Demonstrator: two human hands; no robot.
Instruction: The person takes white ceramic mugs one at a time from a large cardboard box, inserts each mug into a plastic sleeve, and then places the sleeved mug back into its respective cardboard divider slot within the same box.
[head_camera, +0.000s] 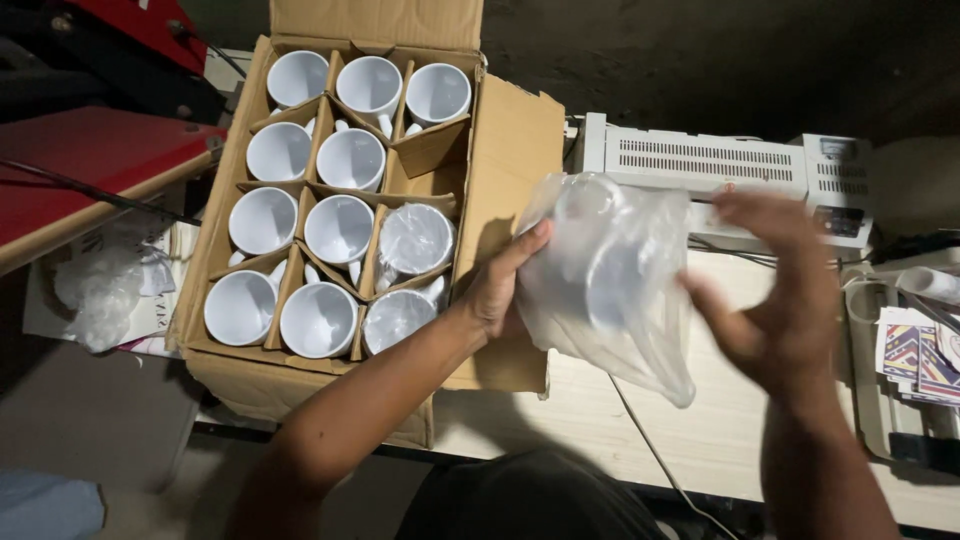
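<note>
An open cardboard box (510, 150) with dividers holds rows of white mugs (340, 230), two still wrapped in plastic. Behind it sits a white laminator machine (720, 165). Red press equipment (90, 150) stands left, above crumpled plastic wrap (100, 285).

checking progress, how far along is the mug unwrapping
Done: nine bare white mugs stand in the cardboard box. In hand: the left hand and right hand hold a bagged mug over the table. Left: two wrapped mugs sit in the box.

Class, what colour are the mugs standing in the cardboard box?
White: the mugs sit in the brown cardboard box, clearest in the head view.
</note>
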